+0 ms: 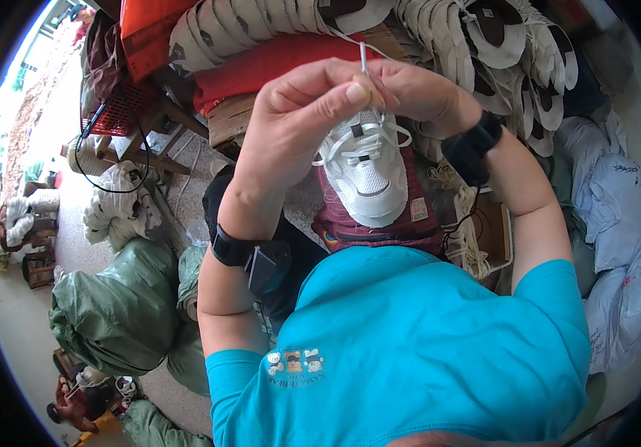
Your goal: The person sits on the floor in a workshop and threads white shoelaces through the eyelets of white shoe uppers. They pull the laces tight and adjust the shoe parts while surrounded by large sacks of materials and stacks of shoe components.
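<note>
A white sneaker (369,195) rests on the maroon cloth over my lap, its toe pointing toward me. White shoelace runs across its tongue, with loops hanging at both sides. Just above the shoe's far end, my left hand (294,119) is closed, thumb and forefinger pinching the shoelace (363,56). My right hand (419,91) meets it there, fingers curled in around the same lace, partly hidden behind the left fingers. A short piece of lace sticks up from between the two hands. The shoe's heel is covered by my hands.
Rows of white shoe uppers (242,30) lie on a wooden bench (229,123) with red cloth (261,67). More uppers (499,45) are heaped at the far right. A box (498,223) with loose laces stands at my right. Green sacks (115,305) and white sacks (619,201) flank me. Other people work at the far left.
</note>
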